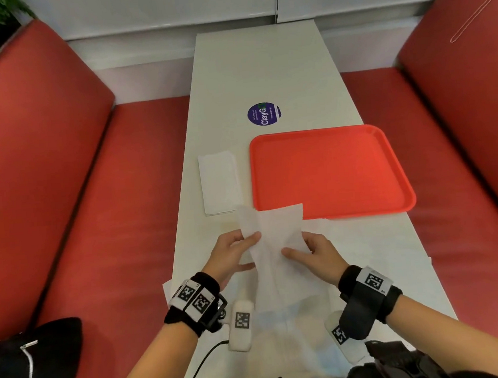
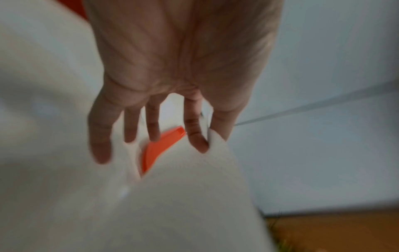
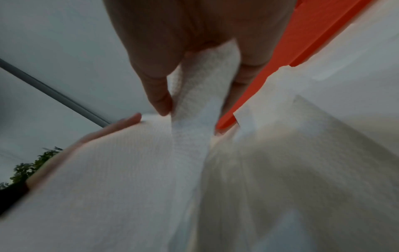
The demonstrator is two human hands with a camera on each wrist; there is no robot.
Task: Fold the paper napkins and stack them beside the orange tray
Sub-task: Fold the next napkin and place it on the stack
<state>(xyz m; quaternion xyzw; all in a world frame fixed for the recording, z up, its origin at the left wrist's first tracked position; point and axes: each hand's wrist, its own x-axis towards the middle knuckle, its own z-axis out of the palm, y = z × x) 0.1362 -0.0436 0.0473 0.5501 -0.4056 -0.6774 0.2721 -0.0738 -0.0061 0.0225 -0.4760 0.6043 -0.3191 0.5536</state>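
An orange tray (image 1: pixel 329 170) lies on the white table (image 1: pixel 262 68), right of centre. Left of it, close to its edge, rests a small stack of folded white napkins (image 1: pixel 219 183). Both hands hold one white napkin (image 1: pixel 275 231) raised above the near part of the table, bunched lengthwise between them. My left hand (image 1: pixel 246 245) pinches its left edge, thumb on top. My right hand (image 1: pixel 297 249) pinches its right side. The right wrist view shows thumb and fingers closed on the napkin (image 3: pixel 190 95), with the tray (image 3: pixel 319 34) behind. In the left wrist view the napkin (image 2: pixel 183 196) hides most of the tray (image 2: pixel 155 153).
Red padded benches (image 1: pixel 111 229) run along both sides of the narrow table. A round purple sticker (image 1: pixel 263 114) sits beyond the tray. Loose unfolded napkins (image 1: pixel 365 239) lie under and right of my hands. A black bag (image 1: pixel 32 364) rests on the left seat.
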